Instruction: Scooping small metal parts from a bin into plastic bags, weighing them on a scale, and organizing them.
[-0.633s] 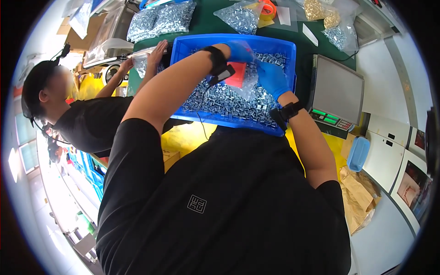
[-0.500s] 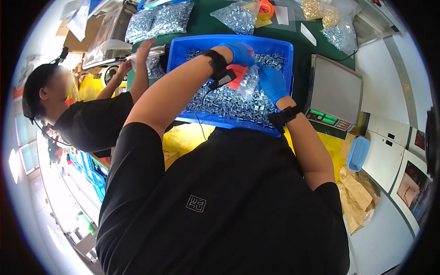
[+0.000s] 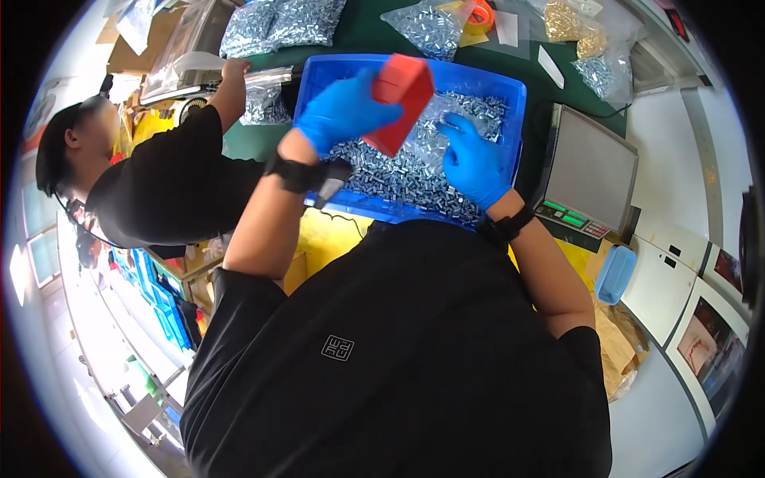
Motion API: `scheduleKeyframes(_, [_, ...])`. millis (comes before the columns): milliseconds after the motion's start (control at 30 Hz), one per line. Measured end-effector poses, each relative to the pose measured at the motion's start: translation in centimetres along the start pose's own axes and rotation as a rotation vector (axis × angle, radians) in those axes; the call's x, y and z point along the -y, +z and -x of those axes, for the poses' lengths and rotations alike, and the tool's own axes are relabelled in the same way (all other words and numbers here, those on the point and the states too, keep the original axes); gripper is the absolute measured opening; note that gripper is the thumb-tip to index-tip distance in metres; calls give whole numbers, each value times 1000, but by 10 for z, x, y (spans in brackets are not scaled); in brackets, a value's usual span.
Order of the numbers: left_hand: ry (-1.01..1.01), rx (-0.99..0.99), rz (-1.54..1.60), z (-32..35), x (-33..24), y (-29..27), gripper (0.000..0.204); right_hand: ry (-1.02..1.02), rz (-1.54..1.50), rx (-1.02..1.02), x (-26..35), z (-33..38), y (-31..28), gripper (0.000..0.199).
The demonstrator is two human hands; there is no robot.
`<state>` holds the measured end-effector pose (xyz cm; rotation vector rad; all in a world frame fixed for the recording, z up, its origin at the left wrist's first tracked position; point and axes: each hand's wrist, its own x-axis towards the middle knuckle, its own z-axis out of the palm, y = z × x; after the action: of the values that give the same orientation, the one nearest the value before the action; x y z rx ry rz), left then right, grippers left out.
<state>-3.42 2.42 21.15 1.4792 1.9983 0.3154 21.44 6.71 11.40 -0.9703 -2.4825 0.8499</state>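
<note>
A red open-topped plastic box [image 3: 405, 99] is tilted above the blue bin [image 3: 516, 143], with my left hand [image 3: 347, 111] closed round its near side. My right hand [image 3: 476, 159], in a blue glove like the left, is over the right part of the bin. Its curled fingers are at the edge of a clear plastic bag [image 3: 430, 147] and appear to grip it. Some small metal pieces show through the bag's film. Loose silvery metal sleeves [image 3: 390, 179] fill the bin beneath both hands.
Right of the bin stands a digital scale [image 3: 594, 167]. Bags of silvery parts [image 3: 303, 24] and another such bag [image 3: 430, 28] lie at the back, by orange tape [image 3: 480, 16]. Brass-coloured parts [image 3: 562, 20] are at back right. A co-worker [image 3: 167, 183] works on the left.
My left hand has drawn back to the left from beside the bag, lifting and tilting the red box. My right hand stays by the bag, slightly lower. The co-worker's arm has shifted.
</note>
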Motion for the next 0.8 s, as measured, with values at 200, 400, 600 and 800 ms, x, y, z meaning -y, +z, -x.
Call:
scheduleKeyframes(200, [-160, -196, 208, 17, 116, -1, 59, 31, 89, 365, 2, -7, 42, 46])
scheduleKeyframes(400, [-333, -86, -356, 33, 132, 70, 55, 12, 158, 312, -6, -11, 53, 16])
scheduleKeyframes(600, [-277, -64, -494, 12, 168, 114, 51, -48, 134, 305, -4, -7, 50, 17])
scheduleKeyframes(800, [-350, 107, -443, 13, 150, 104, 61, -195, 219, 238, -17, 1, 37, 27])
